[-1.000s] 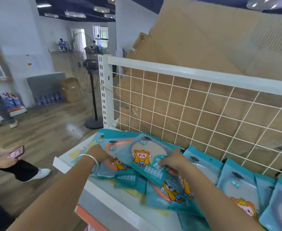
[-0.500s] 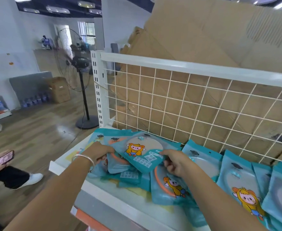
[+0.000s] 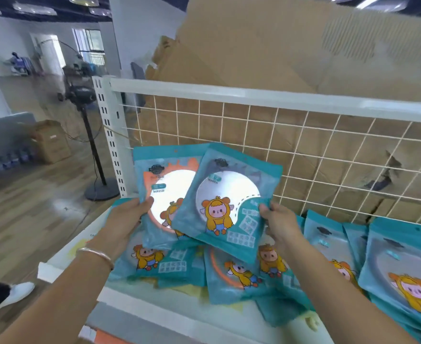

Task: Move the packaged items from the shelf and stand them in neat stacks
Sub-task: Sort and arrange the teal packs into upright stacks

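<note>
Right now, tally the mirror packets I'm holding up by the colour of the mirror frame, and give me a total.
orange-framed mirror packet, in the left hand: 1
white-framed mirror packet, in the right hand: 1
Total held up: 2
The loose packets lying on the shelf overlap too much to count.

The packets (image 3: 225, 207) you hold are thin, glossy plastic film, crinkled and catching glare. Your bracelet (image 3: 95, 253) is polished metal. The shelf (image 3: 55, 269) and its wire grid (image 3: 303, 155) look like smooth white-painted metal. The cardboard (image 3: 254, 50) is matt and creased, and the floor (image 3: 30, 219) is wood with a soft sheen.
</note>
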The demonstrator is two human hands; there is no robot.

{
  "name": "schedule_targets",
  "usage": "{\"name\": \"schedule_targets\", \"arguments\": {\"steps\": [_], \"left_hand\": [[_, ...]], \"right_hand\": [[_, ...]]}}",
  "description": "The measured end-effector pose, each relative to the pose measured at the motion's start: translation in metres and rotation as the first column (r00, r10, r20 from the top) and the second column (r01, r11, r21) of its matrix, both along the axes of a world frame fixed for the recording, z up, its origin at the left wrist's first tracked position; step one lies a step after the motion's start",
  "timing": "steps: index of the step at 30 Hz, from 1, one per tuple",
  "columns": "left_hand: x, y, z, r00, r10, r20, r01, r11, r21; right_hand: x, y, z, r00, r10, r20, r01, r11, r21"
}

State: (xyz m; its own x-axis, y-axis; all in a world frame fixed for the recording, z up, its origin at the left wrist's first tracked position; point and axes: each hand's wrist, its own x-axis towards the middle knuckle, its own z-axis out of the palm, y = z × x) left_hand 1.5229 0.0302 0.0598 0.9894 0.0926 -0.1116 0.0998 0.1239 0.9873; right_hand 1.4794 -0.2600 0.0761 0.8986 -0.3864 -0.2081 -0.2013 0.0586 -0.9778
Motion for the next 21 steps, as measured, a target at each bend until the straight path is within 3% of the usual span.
{"name": "schedule_targets", "arguments": {"steps": [6,12,21], "left_hand": [[-0.023,-0.096,0.021,0.961,-0.252,0.113,0.261,0.962,-0.081],[-0.064,-0.239,0.02,0.866,-0.49,0.099,0.499,0.859,-0.112],[-0.191,-0.44,0.008,0.707,-0.695,0.129,0.707,0.702,-0.087]], "right_hand": [[-0.053,-0.093,0.02,0.939,-0.31,0.15,0.3,0.95,0.091],[-0.168,-0.211,0.02,0.774,-0.584,0.246,0.606,0.795,-0.019],[-0.375,-0.348,0.021,0.603,-0.754,0.261,0.795,0.596,-0.115]]}}
